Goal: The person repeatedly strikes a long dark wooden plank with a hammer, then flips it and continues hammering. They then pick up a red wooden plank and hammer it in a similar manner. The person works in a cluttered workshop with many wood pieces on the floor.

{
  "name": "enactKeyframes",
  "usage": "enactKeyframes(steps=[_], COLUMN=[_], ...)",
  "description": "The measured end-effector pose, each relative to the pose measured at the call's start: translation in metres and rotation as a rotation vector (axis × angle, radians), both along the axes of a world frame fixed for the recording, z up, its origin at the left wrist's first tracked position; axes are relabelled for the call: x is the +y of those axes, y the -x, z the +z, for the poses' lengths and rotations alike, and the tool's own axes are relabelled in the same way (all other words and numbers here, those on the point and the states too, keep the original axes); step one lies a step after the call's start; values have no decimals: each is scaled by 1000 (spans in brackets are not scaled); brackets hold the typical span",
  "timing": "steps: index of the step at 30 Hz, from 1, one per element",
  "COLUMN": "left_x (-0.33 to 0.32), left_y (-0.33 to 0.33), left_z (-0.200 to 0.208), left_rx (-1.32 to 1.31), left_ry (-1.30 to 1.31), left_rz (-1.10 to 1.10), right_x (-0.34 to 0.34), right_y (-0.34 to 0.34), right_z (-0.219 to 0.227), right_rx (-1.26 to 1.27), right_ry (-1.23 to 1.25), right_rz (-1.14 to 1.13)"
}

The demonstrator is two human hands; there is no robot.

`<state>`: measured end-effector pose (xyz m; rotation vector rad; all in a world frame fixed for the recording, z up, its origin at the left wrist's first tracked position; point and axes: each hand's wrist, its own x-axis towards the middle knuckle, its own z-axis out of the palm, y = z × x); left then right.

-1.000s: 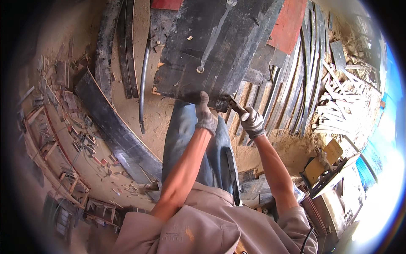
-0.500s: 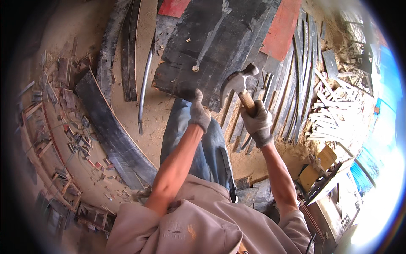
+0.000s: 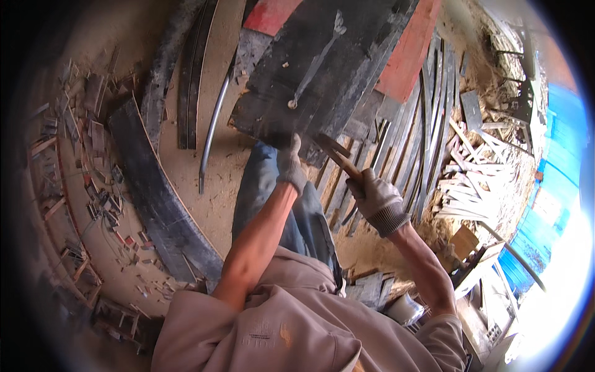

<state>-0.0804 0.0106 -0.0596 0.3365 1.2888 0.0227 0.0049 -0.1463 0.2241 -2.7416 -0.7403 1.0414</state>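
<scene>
Sawdust and sandy dirt (image 3: pixel 204 180) cover the ground all around me, littered on the far left with small wood offcuts (image 3: pixel 80 155). Next to those lies 1 long curved black plank (image 3: pixel 158 204), and beside it a bent metal rod (image 3: pixel 211 139) stretches over the dirt. Further up, 2 dark curved strips (image 3: pixel 192 74) lie side by side.

Straight ahead, a big black board (image 3: pixel 334 68) rests tilted above my jeans-clad knee (image 3: pixel 266 186), with a red panel (image 3: pixel 409 53) under its right edge. A long flat metal piece (image 3: pixel 316 62) lies on the board's face, ending in a round end near the lower edge.

My left hand (image 3: pixel 290 162), gloved in grey, has its fingers wrapped over the board's lower edge, gripping it. Just right of it, my right hand (image 3: pixel 378 198), also gloved, is closed tight around the wooden handle of a hammer (image 3: pixel 338 156); its head sits right at the board's lower edge, partly hidden, so I cannot tell whether it touches.

Beyond my right hand, many dark slats (image 3: pixel 421 142) lie in a row, then a heap of pale wood scraps (image 3: pixel 471 186). Blue sheeting (image 3: pixel 551 186) closes off the far right.
</scene>
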Motion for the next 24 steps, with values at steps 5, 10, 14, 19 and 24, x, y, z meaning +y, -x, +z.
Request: enactKeyframes(steps=[5, 10, 14, 19, 24], left_x=[-7, -6, 9, -4, -13], left_y=[-1, 7, -18, -14, 0], left_z=[-9, -6, 9, 29, 34], left_rx=[-230, -119, 25, 148, 71], left_ry=[-301, -15, -35, -107, -84], left_rz=[90, 80, -50, -175, -49], right_x=[-4, 16, 14, -22, -48], right_y=[4, 0, -14, 14, 28], right_z=[11, 17, 15, 13, -22], right_rx=[-85, 47, 71, -175, 5], right_ry=[-1, -90, 185, -194, 40], right_rz=[-74, -207, -116, -72, -61])
